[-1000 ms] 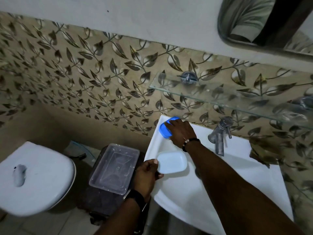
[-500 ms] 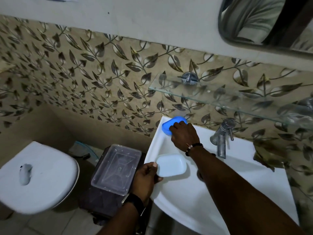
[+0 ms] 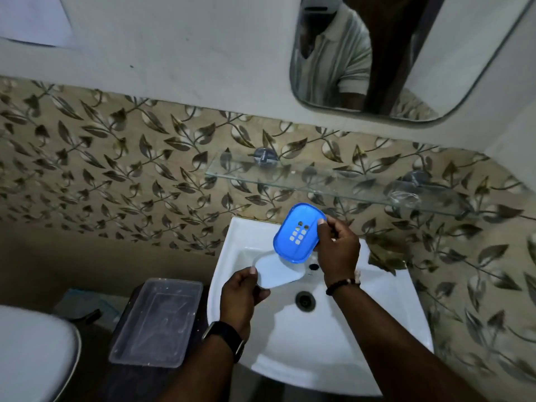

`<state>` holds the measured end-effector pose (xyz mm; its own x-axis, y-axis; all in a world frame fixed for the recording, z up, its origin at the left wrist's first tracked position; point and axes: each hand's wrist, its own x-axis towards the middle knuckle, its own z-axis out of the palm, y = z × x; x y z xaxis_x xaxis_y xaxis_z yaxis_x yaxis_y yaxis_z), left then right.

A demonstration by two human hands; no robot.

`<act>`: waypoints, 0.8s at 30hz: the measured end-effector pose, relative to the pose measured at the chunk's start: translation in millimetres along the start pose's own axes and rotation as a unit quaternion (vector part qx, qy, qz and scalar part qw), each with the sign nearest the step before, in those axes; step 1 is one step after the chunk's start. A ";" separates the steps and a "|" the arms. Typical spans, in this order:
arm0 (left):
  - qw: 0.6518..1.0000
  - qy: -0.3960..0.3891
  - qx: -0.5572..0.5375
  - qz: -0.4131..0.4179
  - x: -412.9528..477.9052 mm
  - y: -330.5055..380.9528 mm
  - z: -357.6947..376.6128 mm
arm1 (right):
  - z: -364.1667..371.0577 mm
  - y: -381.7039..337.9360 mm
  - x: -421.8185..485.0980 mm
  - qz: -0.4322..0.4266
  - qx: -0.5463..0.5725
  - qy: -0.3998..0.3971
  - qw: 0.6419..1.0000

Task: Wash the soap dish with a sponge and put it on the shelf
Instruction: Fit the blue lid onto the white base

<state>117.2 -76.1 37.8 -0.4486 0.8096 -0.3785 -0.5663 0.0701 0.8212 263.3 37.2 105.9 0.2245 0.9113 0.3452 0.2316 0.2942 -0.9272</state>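
Two halves of the soap dish point(image 3: 290, 252) are held apart over the basin point(image 3: 319, 349): a blue perforated insert point(image 3: 294, 227) and a white base tray point(image 3: 275, 272). The insert is pinched at its rim by the thumb and fingers of the right hand point(image 3: 338, 253) and tilted so that its drain holes are shown to the camera. The tray is gripped at its near edge by the left hand point(image 3: 242, 294), with the thumb laid on top and the fingers curled beneath, just below and to the left of the right hand. Both pieces are judged to be thin, stiff, light plastic, likely slippery once wet and soapy, so a hold across the raised rim is to be preferred to one on the flat face. Both forearms are reached forward from the lower edge, wrists roughly level, the right wrist raised a little higher. The glass shelf point(image 3: 319, 185) is seen on the wall above and beyond the right hand. No sponge can be made out.
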 end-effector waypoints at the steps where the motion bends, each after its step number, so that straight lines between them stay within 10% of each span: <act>1: 1.000 -0.012 -0.003 0.004 -3.5 0.9 6.0 | -8.4 0.1 -2.8 0.016 0.022 0.012 1.000; 24: 0.925 -0.216 0.158 0.269 -76.3 19.7 45.7 | -67.1 -31.2 -84.2 0.102 0.143 0.092 0.980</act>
<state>172.0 -109.9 102.4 -0.2507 0.9294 0.2708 -0.0813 -0.2990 0.9508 300.7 -68.1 115.5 0.4111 0.9000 0.1449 -0.1053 0.2048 -0.9731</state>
